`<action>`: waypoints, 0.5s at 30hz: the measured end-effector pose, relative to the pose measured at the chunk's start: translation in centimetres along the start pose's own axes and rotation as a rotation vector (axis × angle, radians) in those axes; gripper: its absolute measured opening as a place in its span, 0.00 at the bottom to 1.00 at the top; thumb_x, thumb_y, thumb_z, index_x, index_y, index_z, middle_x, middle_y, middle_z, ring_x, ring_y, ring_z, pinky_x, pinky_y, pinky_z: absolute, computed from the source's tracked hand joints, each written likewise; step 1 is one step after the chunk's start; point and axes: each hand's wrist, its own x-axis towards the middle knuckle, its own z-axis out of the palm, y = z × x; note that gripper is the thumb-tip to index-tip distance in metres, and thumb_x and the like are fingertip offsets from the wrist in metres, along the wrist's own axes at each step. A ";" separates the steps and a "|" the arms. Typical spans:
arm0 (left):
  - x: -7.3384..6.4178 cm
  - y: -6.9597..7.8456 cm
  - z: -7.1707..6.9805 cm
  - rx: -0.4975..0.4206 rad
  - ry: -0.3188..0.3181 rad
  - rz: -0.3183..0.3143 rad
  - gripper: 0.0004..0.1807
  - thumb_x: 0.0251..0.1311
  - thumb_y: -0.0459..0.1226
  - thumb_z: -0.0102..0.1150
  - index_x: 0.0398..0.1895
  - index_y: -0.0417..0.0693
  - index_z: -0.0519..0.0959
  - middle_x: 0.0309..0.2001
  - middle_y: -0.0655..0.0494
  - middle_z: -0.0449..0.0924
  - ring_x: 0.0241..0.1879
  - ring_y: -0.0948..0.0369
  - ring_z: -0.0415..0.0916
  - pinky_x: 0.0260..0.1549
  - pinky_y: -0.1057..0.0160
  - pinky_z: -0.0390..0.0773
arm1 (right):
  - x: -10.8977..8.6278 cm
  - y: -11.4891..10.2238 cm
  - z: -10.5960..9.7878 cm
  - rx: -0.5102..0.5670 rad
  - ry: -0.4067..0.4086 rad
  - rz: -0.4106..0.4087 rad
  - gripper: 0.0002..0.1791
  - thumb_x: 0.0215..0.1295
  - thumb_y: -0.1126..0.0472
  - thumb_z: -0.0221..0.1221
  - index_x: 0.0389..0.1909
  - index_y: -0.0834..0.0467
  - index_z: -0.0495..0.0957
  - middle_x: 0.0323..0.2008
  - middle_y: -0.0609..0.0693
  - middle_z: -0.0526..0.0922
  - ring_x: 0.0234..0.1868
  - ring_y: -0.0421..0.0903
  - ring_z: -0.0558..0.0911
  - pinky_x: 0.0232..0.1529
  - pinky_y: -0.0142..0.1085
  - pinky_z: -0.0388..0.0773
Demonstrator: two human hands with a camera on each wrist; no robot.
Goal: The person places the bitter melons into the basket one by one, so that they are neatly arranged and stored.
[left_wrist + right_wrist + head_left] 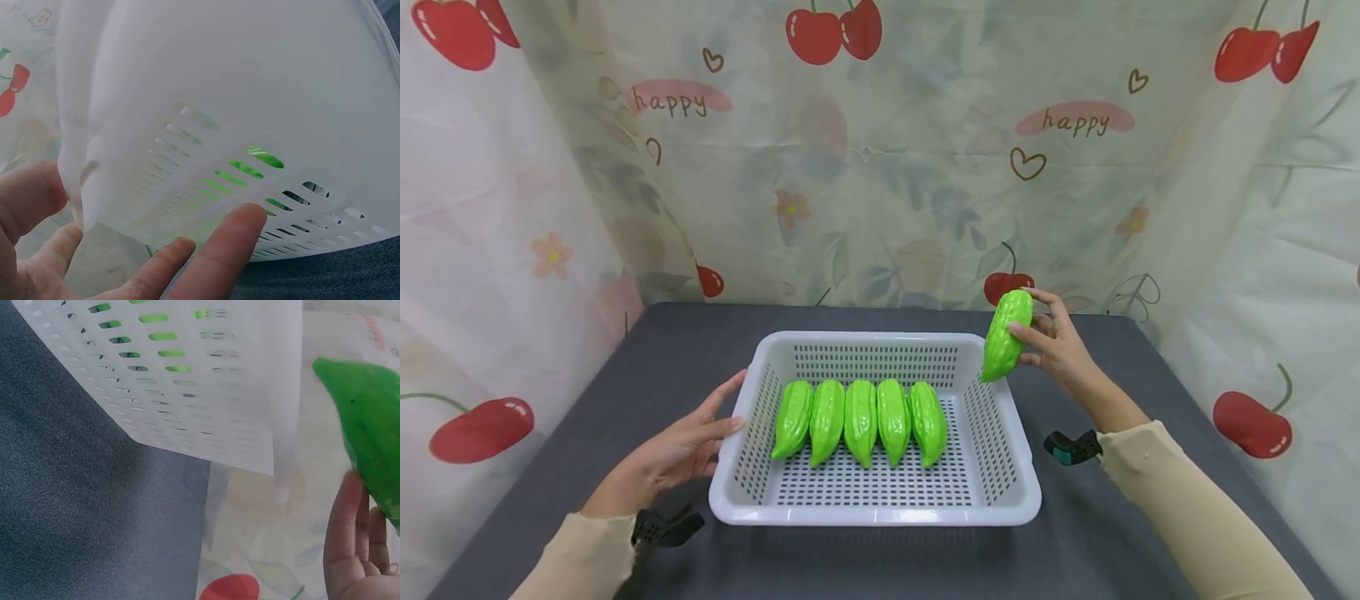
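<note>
My right hand pinches a bright green bitter melon between thumb and fingers, above the right rim of a white plastic basket. In the right wrist view the same bitter melon tapers to a pointed tip beside the basket's wall. Inside, several more bitter melons lie side by side in a row, their narrow ends toward me. At the left side of the basket, my left hand has its fingers extended, fingertips right at the rim and the slotted wall.
The basket stands on a dark grey table. A printed curtain with cherries and lettering hangs behind the table and along both sides. Each wrist wears a black strap. The basket floor shows to the right of the row.
</note>
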 end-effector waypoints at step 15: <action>-0.1 0.2 0.0 0.007 -0.005 0.002 0.45 0.72 0.40 0.49 0.74 0.82 0.31 0.74 0.36 0.44 0.55 0.48 0.78 0.49 0.37 0.76 | 0.0 0.5 0.0 -0.030 -0.026 -0.044 0.32 0.70 0.65 0.54 0.69 0.49 0.50 0.52 0.50 0.68 0.48 0.38 0.79 0.47 0.28 0.80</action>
